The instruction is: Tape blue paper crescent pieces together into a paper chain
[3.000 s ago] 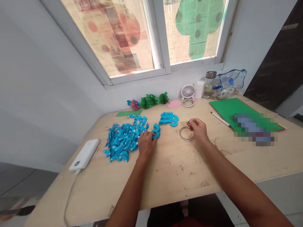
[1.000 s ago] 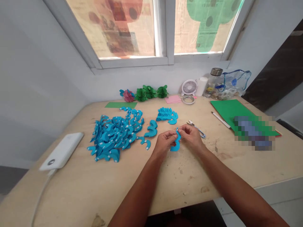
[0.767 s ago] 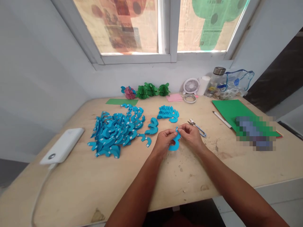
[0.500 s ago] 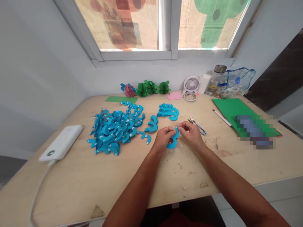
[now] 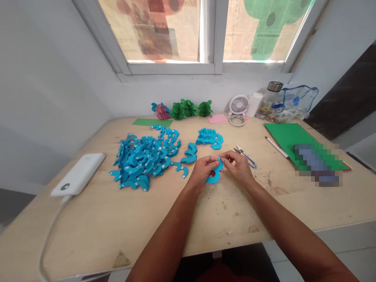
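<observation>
A curved blue paper cutout [image 5: 213,178] is held just above the table between both hands. My left hand [image 5: 205,169] pinches it from the left, thumb on top. With thumb and forefinger, my right hand [image 5: 235,163] pinches its upper end, where a small pale spot shows. Left of the hands lies a large heap of similar blue paper cutouts [image 5: 142,158], many with little white squares on them. A small stack of blue cutouts [image 5: 189,152] and one loose blue cutout [image 5: 181,170] sit between heap and hands. Another fanned row [image 5: 208,137] lies farther back.
Small scissors or snips [image 5: 246,157] lie just beyond my right hand. A white pen [image 5: 276,147] and green paper [image 5: 283,135] are to the right. A tape roll [image 5: 236,120], a small fan [image 5: 239,105] and a bottle [image 5: 266,100] stand behind. A white power bank [image 5: 78,174] with cable is at left.
The view has shifted slightly. Both hands stay at the same blue cutout in nearly the same pose, with only small finger movement at its upper end.
</observation>
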{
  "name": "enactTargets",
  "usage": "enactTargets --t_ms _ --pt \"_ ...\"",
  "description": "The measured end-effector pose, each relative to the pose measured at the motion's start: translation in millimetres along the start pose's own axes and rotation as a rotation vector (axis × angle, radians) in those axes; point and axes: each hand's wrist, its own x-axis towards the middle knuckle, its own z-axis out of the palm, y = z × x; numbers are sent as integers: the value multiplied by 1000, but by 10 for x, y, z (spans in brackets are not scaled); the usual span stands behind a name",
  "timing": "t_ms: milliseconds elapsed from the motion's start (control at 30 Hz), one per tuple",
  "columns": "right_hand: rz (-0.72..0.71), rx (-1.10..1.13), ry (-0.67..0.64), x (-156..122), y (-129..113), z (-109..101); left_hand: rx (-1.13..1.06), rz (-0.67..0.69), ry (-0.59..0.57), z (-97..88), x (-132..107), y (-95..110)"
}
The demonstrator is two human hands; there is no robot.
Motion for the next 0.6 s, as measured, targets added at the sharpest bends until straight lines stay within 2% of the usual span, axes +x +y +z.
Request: enactTargets --t_ms 267,600 --pt "-41 -44 -4 -9 31 0 40 8 3 -1 -15 19" --pt "-198 -224 2 -23 13 -1 57 5 6 -10 -20 29"
